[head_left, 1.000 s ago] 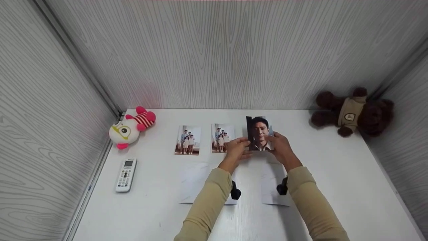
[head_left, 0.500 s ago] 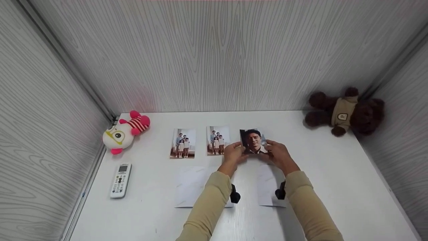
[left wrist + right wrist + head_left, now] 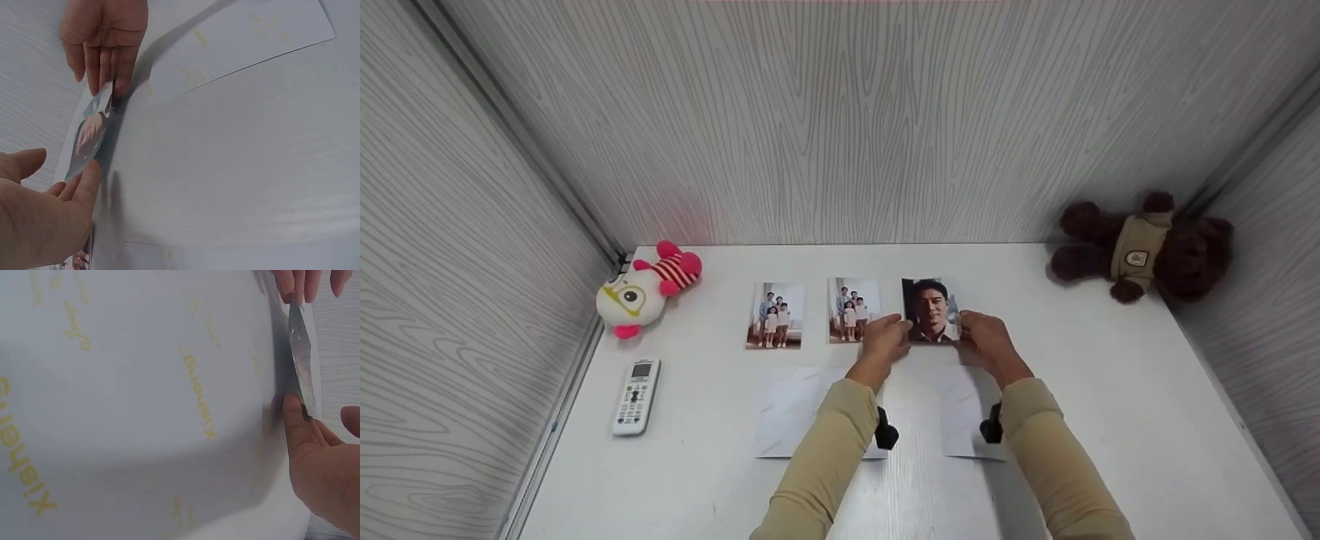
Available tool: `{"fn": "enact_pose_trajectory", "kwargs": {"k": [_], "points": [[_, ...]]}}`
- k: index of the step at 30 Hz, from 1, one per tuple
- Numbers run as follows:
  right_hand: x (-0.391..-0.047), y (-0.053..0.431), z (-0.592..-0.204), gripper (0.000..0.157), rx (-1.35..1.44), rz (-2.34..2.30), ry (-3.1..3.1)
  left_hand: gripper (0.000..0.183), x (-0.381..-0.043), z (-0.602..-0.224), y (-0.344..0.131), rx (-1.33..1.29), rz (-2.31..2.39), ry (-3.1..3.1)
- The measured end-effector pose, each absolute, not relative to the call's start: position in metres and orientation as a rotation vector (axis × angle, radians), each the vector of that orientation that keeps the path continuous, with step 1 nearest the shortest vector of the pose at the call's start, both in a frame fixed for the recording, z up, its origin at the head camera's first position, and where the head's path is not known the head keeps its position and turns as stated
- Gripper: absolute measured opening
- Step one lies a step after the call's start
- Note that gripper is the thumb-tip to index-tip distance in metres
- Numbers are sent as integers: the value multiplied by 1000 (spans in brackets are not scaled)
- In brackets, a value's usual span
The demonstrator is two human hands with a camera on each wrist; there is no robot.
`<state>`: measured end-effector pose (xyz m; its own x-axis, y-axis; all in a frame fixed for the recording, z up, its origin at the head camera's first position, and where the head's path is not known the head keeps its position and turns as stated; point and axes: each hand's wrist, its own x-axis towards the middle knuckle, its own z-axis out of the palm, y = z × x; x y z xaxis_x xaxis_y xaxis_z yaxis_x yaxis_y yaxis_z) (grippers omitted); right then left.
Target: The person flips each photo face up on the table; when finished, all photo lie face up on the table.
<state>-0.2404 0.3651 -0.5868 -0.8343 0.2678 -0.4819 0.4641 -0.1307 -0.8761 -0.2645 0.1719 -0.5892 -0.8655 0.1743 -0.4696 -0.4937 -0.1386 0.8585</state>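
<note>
we had the portrait photo (image 3: 931, 310) at the right end of the photo row, picture side up, top of the head toward the back wall (image 3: 840, 127), collar end toward us. long axis ran away from us, roughly parallel to the two family photos (image 3: 776, 319) on its left. grip: the left hand (image 3: 884, 341) held its left edge near the lower corner, the right hand (image 3: 991, 341) pinched the right edge, so we grasped it from both sides. wrist views gave us the photo nearly edge-on; we couldn't tell if it lay fully on the table (image 3: 1117, 390). forearms reached forward, angled inward, fingers facing each other, left sleeve (image 3: 825, 450) covering part of a white sheet (image 3: 787, 412)
</note>
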Motion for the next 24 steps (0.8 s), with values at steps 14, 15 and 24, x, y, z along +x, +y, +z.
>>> {"fn": "enact_pose_trajectory", "kwargs": {"k": [14, 15, 24], "points": [[-242, 354, -583, 55, 865, -1944, 2298, 45, -271, -579, 140, -328, 2000, 1792], [-243, 352, -583, 54, 863, -1968, 2297, 45, -272, -578, 136, -325, 1993, 1805], [-233, 317, -577, 51, 665, -2137, 1987, 45, -275, -560, 71, -216, 1818, 2025]]}}
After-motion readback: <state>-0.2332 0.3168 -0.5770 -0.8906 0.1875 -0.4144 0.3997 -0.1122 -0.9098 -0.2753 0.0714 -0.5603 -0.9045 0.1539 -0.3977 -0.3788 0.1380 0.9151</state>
